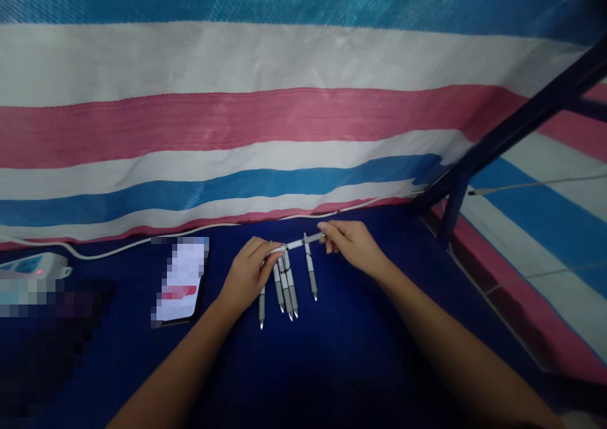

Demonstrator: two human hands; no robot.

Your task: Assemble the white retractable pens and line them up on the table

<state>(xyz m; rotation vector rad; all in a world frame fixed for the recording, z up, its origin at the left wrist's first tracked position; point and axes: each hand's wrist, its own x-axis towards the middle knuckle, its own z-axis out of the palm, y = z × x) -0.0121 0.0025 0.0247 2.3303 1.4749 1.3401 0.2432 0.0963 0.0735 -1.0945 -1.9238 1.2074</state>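
Observation:
A white ballpoint pen with a grey grip (298, 244) spans both hands, almost level and slightly higher at its right end. My left hand (247, 271) pinches one end between thumb and fingers. At the other end, my right hand (353, 242) is closed on the pen near its tip. Below it, several matching pens (287, 290) lie close together on the dark blue surface (284, 372), tips toward me. One pen (311, 274) lies apart to the right. Another pen (262, 309) is partly hidden by my left hand.
A phone (183, 280) with its screen lit lies left of my left hand, partly pixelated. Further left is a white power strip (52, 265) with a red light. A white cable (142, 242) runs along the striped tarp wall (237, 119). A dark metal frame (512, 126) stands at right.

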